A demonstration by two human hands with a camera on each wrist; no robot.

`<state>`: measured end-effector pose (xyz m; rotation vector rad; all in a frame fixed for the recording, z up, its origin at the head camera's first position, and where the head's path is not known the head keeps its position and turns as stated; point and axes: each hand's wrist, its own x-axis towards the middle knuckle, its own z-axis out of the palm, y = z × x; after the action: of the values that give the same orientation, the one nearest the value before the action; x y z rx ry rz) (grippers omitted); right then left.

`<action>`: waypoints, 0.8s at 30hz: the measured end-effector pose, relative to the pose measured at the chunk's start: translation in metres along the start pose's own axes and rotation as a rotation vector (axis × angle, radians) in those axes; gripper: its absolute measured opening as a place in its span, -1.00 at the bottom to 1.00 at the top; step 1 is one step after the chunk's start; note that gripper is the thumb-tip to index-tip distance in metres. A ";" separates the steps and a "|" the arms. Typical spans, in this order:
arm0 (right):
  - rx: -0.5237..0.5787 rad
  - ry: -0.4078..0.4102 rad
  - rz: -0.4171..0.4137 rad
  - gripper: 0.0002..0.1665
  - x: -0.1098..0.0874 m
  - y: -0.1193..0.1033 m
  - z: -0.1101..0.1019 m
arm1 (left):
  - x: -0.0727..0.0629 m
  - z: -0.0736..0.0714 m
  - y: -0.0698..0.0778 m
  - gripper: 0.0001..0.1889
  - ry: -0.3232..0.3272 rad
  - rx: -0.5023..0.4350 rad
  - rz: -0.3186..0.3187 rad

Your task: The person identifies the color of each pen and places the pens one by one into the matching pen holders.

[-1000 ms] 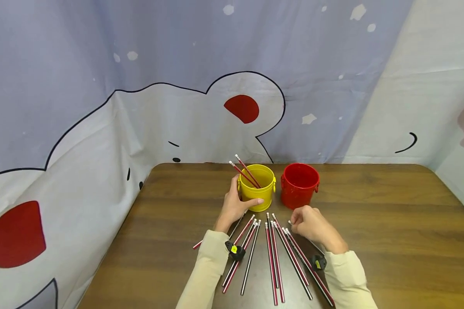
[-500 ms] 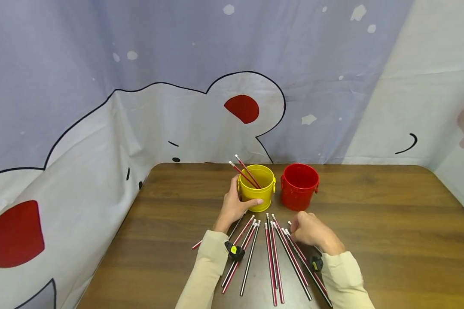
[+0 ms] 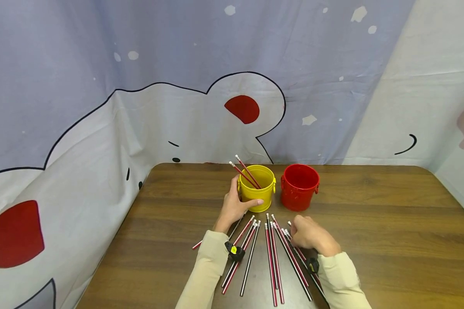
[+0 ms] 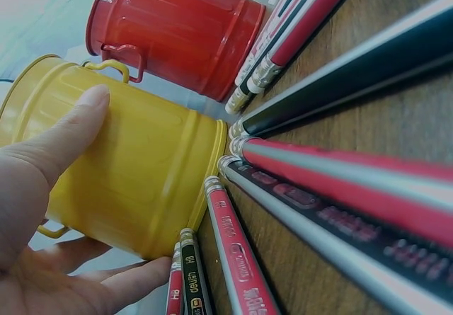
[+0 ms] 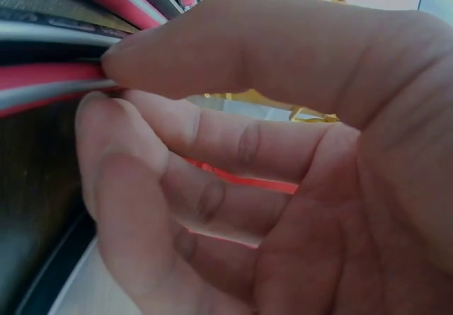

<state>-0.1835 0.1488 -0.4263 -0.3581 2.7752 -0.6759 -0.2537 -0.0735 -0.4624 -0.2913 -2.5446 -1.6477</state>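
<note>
My left hand (image 3: 232, 208) holds a small yellow bucket (image 3: 266, 195) from its left side, thumb across the front and fingers behind. Two red pencils (image 3: 240, 173) lean inside that bucket, eraser ends up. To its right stands a red bucket (image 3: 297, 196), with no pencils showing in it. Over the right-hand group of pencils, my right hand (image 3: 312, 237) pinches a red pencil (image 5: 49, 85) near its end between thumb and fingertips, low at the table. A black pencil (image 5: 49, 42) lies right beside it in the right wrist view.
Several red and black pencils (image 3: 273, 262) fan out on the wooden table (image 3: 390, 223), eraser ends toward the buckets. A second bunch (image 3: 239, 257) lies partly under my left forearm. A printed cloth (image 3: 170, 120) hangs behind the table's back edge.
My right hand has shifted down and slightly left, from the black pencil at the far right onto the neighbouring pencils. My left hand and the buckets stay as they were.
</note>
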 end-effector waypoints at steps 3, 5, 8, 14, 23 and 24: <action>-0.006 0.006 0.000 -0.59 -0.001 -0.001 0.000 | 0.000 0.000 0.000 -0.03 0.004 0.007 -0.007; -0.007 0.009 0.007 -0.60 -0.001 -0.003 0.000 | 0.000 0.000 0.001 -0.04 0.005 0.010 -0.014; -0.019 0.012 0.026 -0.61 -0.002 -0.004 0.001 | 0.000 0.000 0.001 -0.04 0.003 0.009 -0.019; -0.062 0.028 0.096 -0.79 -0.003 -0.009 0.002 | -0.002 0.000 0.001 -0.04 -0.005 0.001 -0.034; -0.110 0.020 0.172 -0.86 -0.002 -0.016 0.003 | -0.001 0.000 0.001 -0.04 -0.009 0.006 -0.042; -0.112 0.019 0.175 -0.86 -0.002 -0.016 0.003 | -0.002 0.000 0.001 -0.04 -0.009 0.009 -0.040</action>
<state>-0.1775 0.1346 -0.4204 -0.1281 2.8269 -0.4860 -0.2519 -0.0731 -0.4619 -0.2501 -2.5799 -1.6519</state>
